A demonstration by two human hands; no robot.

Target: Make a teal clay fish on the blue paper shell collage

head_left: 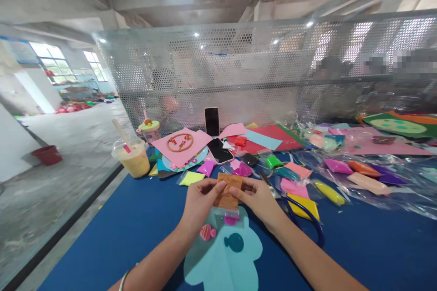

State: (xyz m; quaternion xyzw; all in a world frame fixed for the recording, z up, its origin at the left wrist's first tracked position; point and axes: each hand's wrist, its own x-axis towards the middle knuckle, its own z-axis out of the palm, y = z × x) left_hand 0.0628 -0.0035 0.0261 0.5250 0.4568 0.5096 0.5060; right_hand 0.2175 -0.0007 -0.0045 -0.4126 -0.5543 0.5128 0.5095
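Observation:
Between my two hands is a small bag of orange-brown modelling clay (228, 198), gripped from both sides. My left hand (201, 202) pinches its left side, thumb on top. On the right side my right hand (256, 198) pinches it in the same way. Below the bag lies a light-blue paper cutout (221, 266) with a scalloped edge. On it rest a pink striped clay fish (206, 232), a teal fish shape (235, 242) and a magenta piece (231, 220) partly covered by the bag.
Several clay bags, including a yellow one (192, 178), lie beyond my hands. Scissors with blue handles (319, 232) sit right of my right hand. A drink cup (134, 157) stands at the table's left edge. Phones (212, 121) and coloured paper (180, 145) are farther back, before a perforated metal screen (211, 72).

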